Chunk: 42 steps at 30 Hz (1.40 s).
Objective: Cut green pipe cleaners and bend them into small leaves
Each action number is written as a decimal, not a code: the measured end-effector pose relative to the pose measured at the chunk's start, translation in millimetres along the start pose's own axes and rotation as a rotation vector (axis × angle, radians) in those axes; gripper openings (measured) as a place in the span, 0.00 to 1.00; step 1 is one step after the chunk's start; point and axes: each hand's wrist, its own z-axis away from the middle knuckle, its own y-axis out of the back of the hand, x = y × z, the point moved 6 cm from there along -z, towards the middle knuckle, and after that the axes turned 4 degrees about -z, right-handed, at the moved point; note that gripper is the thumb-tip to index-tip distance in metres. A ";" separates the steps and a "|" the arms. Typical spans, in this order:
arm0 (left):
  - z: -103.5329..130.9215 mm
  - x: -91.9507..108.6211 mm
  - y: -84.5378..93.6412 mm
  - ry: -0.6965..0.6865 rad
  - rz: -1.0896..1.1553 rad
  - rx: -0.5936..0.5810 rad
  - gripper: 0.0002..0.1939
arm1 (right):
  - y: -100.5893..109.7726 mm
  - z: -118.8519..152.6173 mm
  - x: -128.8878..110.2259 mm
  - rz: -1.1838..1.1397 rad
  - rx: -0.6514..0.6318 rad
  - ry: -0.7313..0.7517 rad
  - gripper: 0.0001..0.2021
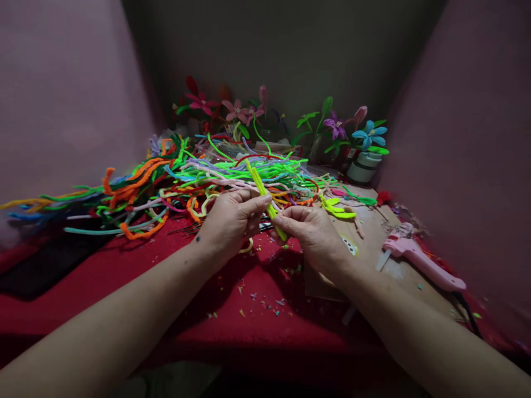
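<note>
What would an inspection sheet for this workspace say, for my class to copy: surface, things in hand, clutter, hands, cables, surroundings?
Surface: red cloth, with a flat tan board at the right.
Things in hand: slender, bright yellow fuzzy strips, bunched lengthwise; exact count unclear.
Clutter: tangled heap of multicoloured fuzzy stems behind the hands; tiny coloured scraps on the cloth; pink plastic glue gun on the right.
Hands: left hand grips the strips around their middle; right hand pinches them nearer the lower end.
Cables: thin dark cord by the glue gun's handle; its far end cannot be seen.
Surroundings: pinkish side walls; fuzzy blue flower among others at the back; dim light.
</note>
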 end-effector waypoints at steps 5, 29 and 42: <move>-3.4 -1.0 3.7 -0.023 0.015 0.003 0.10 | -1.5 0.9 0.2 0.007 -0.006 -0.014 0.10; 6.6 20.1 2.8 -0.174 -0.442 0.025 0.09 | 5.8 -7.7 8.9 -0.120 0.008 -0.052 0.06; 25.4 52.2 -15.7 -0.925 -1.185 -0.151 0.07 | 0.3 -9.4 -2.2 -0.192 -0.212 -0.059 0.07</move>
